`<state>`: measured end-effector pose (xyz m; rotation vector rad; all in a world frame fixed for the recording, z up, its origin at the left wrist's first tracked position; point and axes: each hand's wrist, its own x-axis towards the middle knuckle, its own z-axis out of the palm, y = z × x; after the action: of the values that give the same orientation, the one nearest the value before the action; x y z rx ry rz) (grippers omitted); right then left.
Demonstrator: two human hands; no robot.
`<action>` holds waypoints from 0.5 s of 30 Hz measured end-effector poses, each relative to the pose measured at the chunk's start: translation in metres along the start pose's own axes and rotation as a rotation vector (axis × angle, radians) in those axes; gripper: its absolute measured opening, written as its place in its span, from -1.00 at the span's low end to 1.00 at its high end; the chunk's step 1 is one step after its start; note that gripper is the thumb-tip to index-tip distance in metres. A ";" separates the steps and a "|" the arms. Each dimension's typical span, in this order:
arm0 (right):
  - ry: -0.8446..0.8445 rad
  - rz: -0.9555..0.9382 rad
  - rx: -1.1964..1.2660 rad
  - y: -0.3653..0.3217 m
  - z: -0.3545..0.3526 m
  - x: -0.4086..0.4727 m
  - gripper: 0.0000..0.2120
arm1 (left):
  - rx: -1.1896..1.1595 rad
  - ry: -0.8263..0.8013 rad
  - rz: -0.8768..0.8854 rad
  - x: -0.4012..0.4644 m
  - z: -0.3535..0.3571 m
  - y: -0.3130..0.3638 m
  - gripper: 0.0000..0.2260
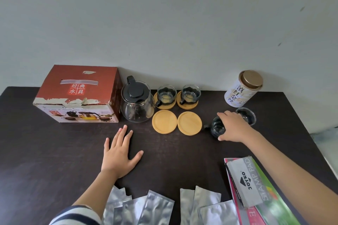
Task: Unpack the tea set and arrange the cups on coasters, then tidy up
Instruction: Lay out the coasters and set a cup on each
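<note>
Two glass cups with black handles stand on wooden coasters at the back of the dark table. In front of them lie two bare wooden coasters. My right hand grips a third glass cup from above, to the right of the bare coasters. A fourth cup sits just behind that hand. My left hand rests flat on the table, fingers spread. A glass teapot with a black lid stands beside the red tea set box.
A white tea tin with a gold lid stands at the back right. Several silver foil sachets lie along the near edge. A stamp pad box sits on a green folder at the near right. A wall runs behind the table.
</note>
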<state>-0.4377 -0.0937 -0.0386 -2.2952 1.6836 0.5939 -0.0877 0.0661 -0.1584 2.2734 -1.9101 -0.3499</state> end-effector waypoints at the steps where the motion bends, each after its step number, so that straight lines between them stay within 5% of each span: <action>1: 0.000 -0.001 -0.001 -0.001 -0.002 0.000 -0.06 | -0.003 -0.001 -0.001 0.000 0.000 0.000 -0.25; 15: 0.070 -0.259 0.310 -0.095 -0.022 0.019 -0.14 | -0.013 -0.005 -0.006 0.000 -0.001 0.001 -0.25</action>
<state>-0.3389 -0.0893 -0.0318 -2.2724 1.3605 0.1853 -0.0886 0.0660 -0.1569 2.2730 -1.8978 -0.3688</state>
